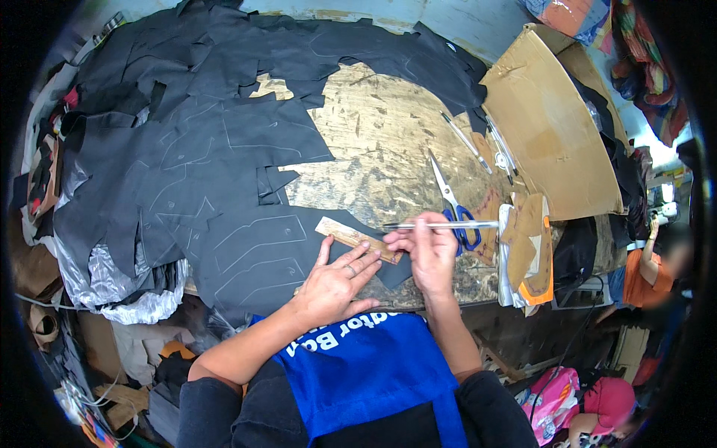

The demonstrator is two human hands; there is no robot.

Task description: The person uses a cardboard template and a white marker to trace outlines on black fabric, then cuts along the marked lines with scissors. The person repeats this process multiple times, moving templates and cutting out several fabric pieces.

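My left hand lies flat with its fingers spread, pressing a short wooden strip onto a black sheet of material. Pale drawn outlines cover that sheet. Between the fingers of my right hand is a slim pen, held almost level, its tip pointing left just above the strip. Just right of this hand, blue-handled scissors rest on the worn wooden table, blades pointing away from me.
More black sheets spread over the table's left and far sides. Pens lie near a large cardboard box at the right. Brown templates are stacked at the right edge. Another person is farther right.
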